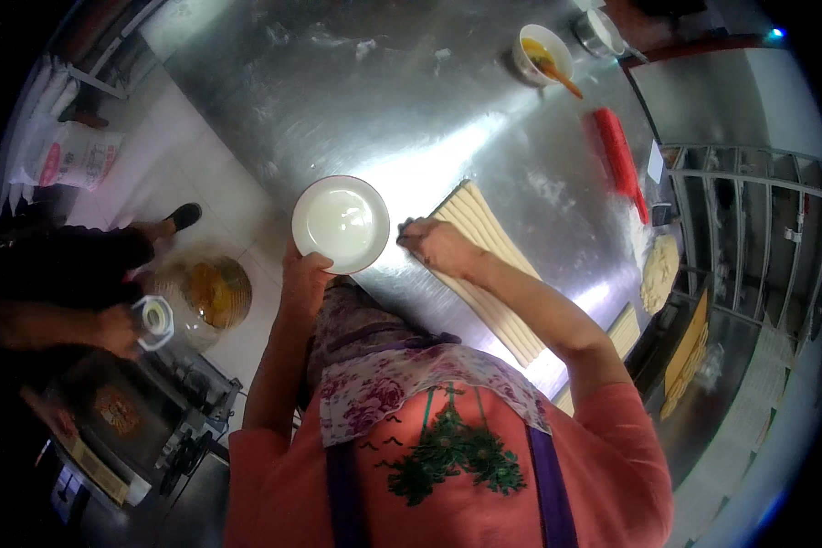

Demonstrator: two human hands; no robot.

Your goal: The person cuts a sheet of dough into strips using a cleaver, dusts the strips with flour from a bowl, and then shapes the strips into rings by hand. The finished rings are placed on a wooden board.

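My left hand (307, 276) grips the lower edge of a white bowl (300, 224) with a thin dark rim. A pale, glossy surface shows inside the bowl, but I cannot tell if it is liquid. Just right of the bowl, my right hand (438, 245) is closed around a small dark thing (404, 232), too unclear to name. That hand rests over the far left end of a slab of pale dough strips (489, 274), lying side by side on the steel table (356, 110).
Farther right are a bowl (531, 71) of yellow liquid with an orange-handled utensil, a metal pot (599, 35), a red roller-shaped thing (619, 155) and a dough lump (660, 274). At left, another person's hand (117, 331) holds a pale container near a round basin (233, 292).
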